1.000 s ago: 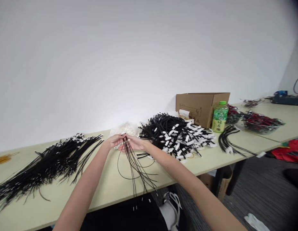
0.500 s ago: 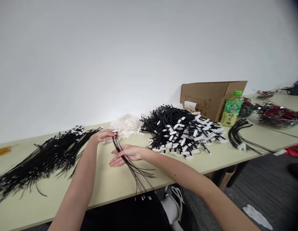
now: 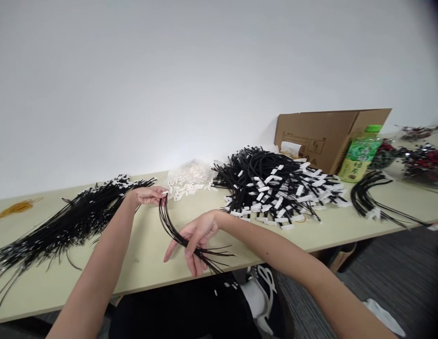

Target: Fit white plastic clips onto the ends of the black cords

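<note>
My left hand (image 3: 151, 195) pinches the white-tipped end of a small bundle of black wires (image 3: 171, 229) above the table. From there the bundle curves down to the right into my right hand (image 3: 198, 240), whose fingers are spread around it, with the thumb over the wires. Loose wire ends fan out past the right hand near the table's front edge. Beyond my left forearm lies a long pile of black wires (image 3: 77, 214). Behind my right forearm is a large heap of black wires with white connectors (image 3: 271, 183).
A clear bag of white connectors (image 3: 190, 174) lies by the wall. Further right are a cardboard box (image 3: 314, 136), a green-capped bottle (image 3: 360, 155), a separate wire bundle (image 3: 363, 193) and red and black parts (image 3: 425, 165). Yellow ties (image 3: 19, 207) lie far left.
My right hand has moved down along the bundle toward its loose ends, and its fingers have spread wider. The bundle now bends in a stronger curve. The camera view has shifted slightly.
</note>
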{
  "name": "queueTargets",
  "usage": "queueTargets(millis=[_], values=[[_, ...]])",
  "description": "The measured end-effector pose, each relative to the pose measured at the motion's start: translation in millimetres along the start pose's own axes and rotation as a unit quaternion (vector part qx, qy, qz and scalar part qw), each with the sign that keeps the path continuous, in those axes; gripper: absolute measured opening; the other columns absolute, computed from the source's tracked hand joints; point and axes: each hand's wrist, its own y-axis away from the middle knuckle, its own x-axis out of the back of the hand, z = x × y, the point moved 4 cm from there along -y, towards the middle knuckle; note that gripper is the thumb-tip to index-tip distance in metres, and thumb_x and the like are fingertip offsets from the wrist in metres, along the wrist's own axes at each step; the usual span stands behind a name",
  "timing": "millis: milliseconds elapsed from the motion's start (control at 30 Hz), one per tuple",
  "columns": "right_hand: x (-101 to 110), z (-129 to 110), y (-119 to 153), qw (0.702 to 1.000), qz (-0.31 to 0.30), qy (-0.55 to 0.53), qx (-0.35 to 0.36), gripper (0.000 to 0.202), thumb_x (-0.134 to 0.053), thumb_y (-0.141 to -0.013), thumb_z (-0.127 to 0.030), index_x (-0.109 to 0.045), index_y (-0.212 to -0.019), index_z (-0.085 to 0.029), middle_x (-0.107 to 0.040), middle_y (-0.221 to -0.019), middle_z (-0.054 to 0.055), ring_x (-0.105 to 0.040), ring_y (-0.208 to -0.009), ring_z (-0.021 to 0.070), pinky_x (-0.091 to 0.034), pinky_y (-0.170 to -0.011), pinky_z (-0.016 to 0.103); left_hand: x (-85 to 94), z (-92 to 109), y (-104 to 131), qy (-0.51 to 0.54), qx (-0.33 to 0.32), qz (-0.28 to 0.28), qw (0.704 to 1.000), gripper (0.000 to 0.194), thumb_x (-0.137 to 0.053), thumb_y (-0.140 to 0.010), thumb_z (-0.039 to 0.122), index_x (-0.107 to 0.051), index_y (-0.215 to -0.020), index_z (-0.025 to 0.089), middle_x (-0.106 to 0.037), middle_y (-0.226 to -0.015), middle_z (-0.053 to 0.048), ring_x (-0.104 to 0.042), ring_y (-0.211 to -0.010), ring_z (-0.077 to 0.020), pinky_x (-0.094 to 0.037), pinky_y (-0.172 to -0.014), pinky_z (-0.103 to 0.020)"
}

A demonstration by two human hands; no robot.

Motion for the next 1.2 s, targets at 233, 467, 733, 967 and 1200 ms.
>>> queueTargets(millis=[233,467,733,967,1200], values=[[18,9,17,0.992,0.098,0.039,-0.071,0.064,-0.076,-0.056,-0.028,-0.051,-0.112,-0.015,-0.067,-0.078,0.008,-0.065,-0.077,0.0239,-0.051,-0.071,0.036,-30.7,-21,-11,-0.012,0.013,-0.062,0.998,0.025,-0.071,-0.062,0.021,-0.059,-0.083,0.016,-0.064,-0.062,-0.003,-0.061,-0.058,-0.0154,-0.049,-0.049,-0.020],[73,11,35,0.888,0.418,0.191,0.012,0.038,-0.054,-0.080,-0.035,-0.053,-0.106,-0.008,-0.065,-0.090,0.011,-0.064,-0.078,0.0147,-0.051,-0.074,0.027,-45.6,-29,-20,-0.008,-0.011,-0.106,0.994,0.024,-0.071,-0.062,0.021,-0.060,-0.082,0.013,-0.067,-0.073,-0.006,-0.064,-0.071,-0.0180,-0.051,-0.064,-0.022],[137,-14,66,0.616,0.677,0.393,-0.083,0.029,-0.049,-0.086,-0.030,-0.049,-0.110,-0.015,-0.050,-0.113,0.008,-0.053,-0.097,0.0186,-0.046,-0.081,0.039,-51.8,-32,-14,-0.001,-0.008,-0.144,0.990,0.033,-0.060,-0.074,0.036,-0.061,-0.094,0.010,-0.069,-0.082,-0.014,-0.064,-0.084,-0.0234,-0.050,-0.074,-0.029],[165,-30,44,0.534,0.663,0.492,-0.181,0.029,-0.049,-0.086,-0.030,-0.049,-0.110,-0.014,-0.051,-0.111,0.008,-0.053,-0.096,0.0181,-0.046,-0.081,0.038,-49.7,-37,-15,0.017,-0.009,-0.156,0.988,0.041,-0.047,-0.080,0.043,-0.063,-0.095,0.008,-0.068,-0.089,-0.016,-0.062,-0.089,-0.0243,-0.050,-0.075,-0.028],[167,-19,25,0.553,0.658,0.486,-0.156,0.029,-0.048,-0.086,-0.030,-0.049,-0.110,-0.015,-0.051,-0.112,0.008,-0.053,-0.096,0.0185,-0.045,-0.081,0.039,-48.1,-40,-16,0.029,-0.012,-0.164,0.986,0.034,-0.052,-0.079,0.035,-0.063,-0.096,0.008,-0.069,-0.087,-0.016,-0.062,-0.090,-0.0250,-0.049,-0.078,-0.030]])
